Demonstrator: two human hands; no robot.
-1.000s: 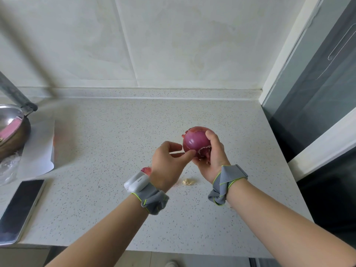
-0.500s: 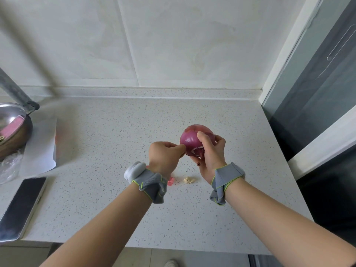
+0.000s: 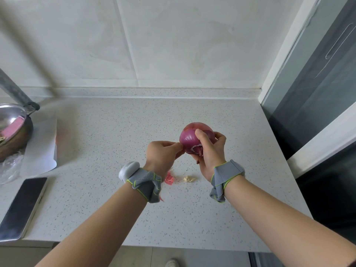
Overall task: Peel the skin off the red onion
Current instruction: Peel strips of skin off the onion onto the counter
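Note:
A round red onion [image 3: 189, 138] is held in the air above the speckled counter [image 3: 119, 135]. My right hand [image 3: 211, 151] wraps it from the right and below, thumb lying across its front. Torn skin with a pale edge shows at its lower side. My left hand [image 3: 163, 153] is beside it on the left, thumb and forefinger pinched together at the onion's lower left skin. On the counter under the hands lie a red scrap of peel [image 3: 169, 179] and a small beige piece [image 3: 189, 179].
At the left stand a metal pan [image 3: 13, 130] with pink contents, a white sheet [image 3: 41, 149], crumpled plastic [image 3: 9, 168] and a dark phone [image 3: 21, 207] near the front edge. A tiled wall bounds the back; a dark glass door [image 3: 316, 97] stands at the right.
The onion was turned slightly in my right hand and shifted a little left. My left hand closed from a loose reach into a pinch at the onion's skin. A red scrap now shows on the counter.

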